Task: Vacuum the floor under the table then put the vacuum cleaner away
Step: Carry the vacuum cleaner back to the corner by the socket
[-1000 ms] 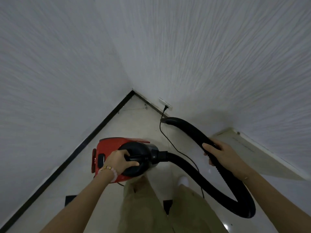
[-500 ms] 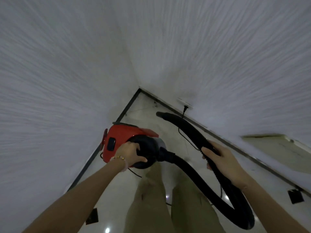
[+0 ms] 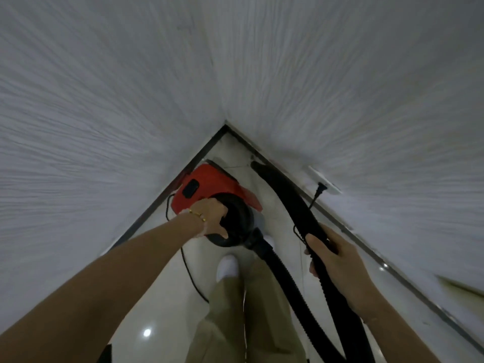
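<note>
left arm extended forward and down; left hand [image 3: 210,218] grips the vacuum cleaner [image 3: 209,183] handle | right arm held forward; right hand [image 3: 337,260] curled round the hose [image 3: 285,195]

The vacuum cleaner [image 3: 209,183] has a red body of smooth, glossy plastic, and its black front housing is plastic with a duller sheen. The hose [image 3: 281,276] is black, ribbed along its length and matt. The thin black power cord [image 3: 189,273] looks smooth and rubbery. Both walls [image 3: 104,100] carry a rough, combed texture in matt white. The floor [image 3: 157,305] is pale, polished tile, glossy enough to mirror lamps. The trousers [image 3: 227,326] are matt khaki cloth. The bracelet [image 3: 197,213] shines like gold-coloured metal. The wall socket [image 3: 324,183] looks like smooth white plastic.
</note>
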`<control>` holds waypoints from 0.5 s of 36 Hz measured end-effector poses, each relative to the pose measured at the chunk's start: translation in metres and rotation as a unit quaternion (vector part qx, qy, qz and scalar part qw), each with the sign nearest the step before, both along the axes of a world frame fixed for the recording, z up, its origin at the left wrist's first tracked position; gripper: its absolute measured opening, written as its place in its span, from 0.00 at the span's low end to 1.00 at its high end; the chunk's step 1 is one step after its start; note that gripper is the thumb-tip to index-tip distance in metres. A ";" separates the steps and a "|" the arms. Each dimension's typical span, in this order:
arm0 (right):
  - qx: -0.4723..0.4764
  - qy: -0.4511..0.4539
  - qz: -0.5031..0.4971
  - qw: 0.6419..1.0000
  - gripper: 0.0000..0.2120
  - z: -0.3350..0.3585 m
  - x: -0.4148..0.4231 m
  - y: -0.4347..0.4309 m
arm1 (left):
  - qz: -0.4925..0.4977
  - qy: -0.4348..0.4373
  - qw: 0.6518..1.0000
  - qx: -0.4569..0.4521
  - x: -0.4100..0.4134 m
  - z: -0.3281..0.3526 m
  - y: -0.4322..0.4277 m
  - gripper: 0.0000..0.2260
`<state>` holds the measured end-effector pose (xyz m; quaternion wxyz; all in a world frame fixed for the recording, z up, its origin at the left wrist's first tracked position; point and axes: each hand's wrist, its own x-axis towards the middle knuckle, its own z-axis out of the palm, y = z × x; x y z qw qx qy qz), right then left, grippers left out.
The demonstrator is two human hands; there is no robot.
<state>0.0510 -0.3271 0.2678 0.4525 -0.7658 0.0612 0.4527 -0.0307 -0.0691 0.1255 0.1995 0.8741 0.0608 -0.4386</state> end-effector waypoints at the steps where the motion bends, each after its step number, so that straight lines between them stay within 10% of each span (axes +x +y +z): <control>1: 0.001 0.001 0.005 1.000 0.08 -0.011 0.004 0.003 | -0.005 0.002 1.000 -0.002 0.007 -0.013 0.002 0.23; 18: 0.003 -0.026 0.061 0.998 0.10 -0.093 0.059 0.039 | 0.002 0.013 0.999 0.031 0.098 -0.123 0.043 0.23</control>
